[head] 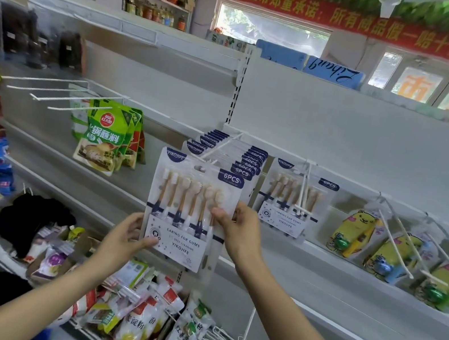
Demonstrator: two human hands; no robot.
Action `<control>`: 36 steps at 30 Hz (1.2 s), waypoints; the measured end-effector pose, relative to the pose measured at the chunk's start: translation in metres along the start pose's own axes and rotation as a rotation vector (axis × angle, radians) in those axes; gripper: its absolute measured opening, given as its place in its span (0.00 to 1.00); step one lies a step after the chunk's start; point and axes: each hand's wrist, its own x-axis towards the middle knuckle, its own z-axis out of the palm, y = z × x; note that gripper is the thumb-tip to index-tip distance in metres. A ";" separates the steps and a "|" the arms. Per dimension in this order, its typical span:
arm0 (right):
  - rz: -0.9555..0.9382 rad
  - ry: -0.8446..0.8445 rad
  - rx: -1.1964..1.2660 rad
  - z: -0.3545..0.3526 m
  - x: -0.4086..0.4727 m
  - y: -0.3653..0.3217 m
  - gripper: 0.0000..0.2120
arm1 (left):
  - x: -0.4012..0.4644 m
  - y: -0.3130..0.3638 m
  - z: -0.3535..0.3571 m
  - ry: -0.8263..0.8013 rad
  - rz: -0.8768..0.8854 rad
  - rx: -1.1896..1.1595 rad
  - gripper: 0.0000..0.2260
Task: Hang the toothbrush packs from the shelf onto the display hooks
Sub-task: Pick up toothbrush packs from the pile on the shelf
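Toothbrush pack [189,211]: flat blister card, likely light, stiffish, slick-faced; held upright before the display hook [222,147], left hand [121,237] pinching its lower-left edge, right hand [239,231] pinching its right edge; best gripped by the margins.

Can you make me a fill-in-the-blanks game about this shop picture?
1. Both hands, left and right, hold one pack of ____.
2. The label on the held pack says 6 ____.
3. The green pouch hangs to the ____ of the held pack.
4. The yellow bear packs hang on white ____.

Missing words: toothbrushes; PCS; left; hooks
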 end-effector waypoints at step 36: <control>-0.074 -0.032 -0.787 -0.046 0.044 0.054 0.19 | 0.051 -0.027 0.041 0.107 0.089 0.619 0.37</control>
